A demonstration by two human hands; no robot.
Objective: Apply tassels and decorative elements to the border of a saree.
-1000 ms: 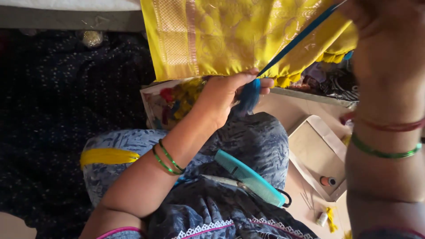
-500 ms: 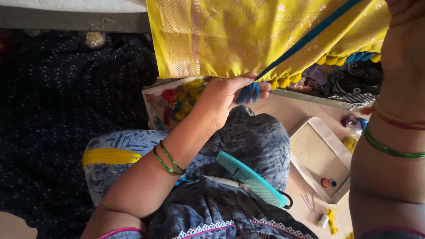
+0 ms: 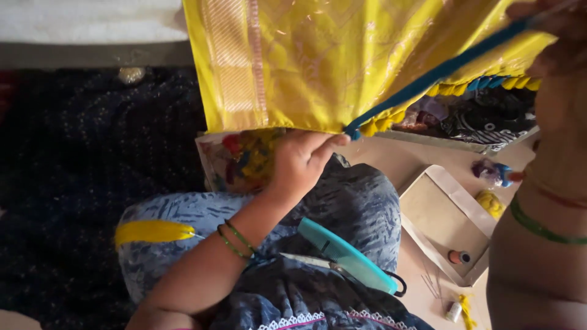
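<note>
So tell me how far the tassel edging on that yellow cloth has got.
Done: a run of yellow and blue tassels already hangs along the shiny yellow cloth, toward its right end. In hand: the left hand pinches the hem where the taut blue cord meets it; the right hand pulls that cord up. Left: the hem left of the fingers shows no tassels. The teal-handled scissors lie unused on the lap.

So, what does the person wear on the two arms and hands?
Both arms are bare, without sleeves. The left wrist carries two thin green bangles. The right forearm carries a green bangle and a thin red one above it. No rings are visible.
</note>
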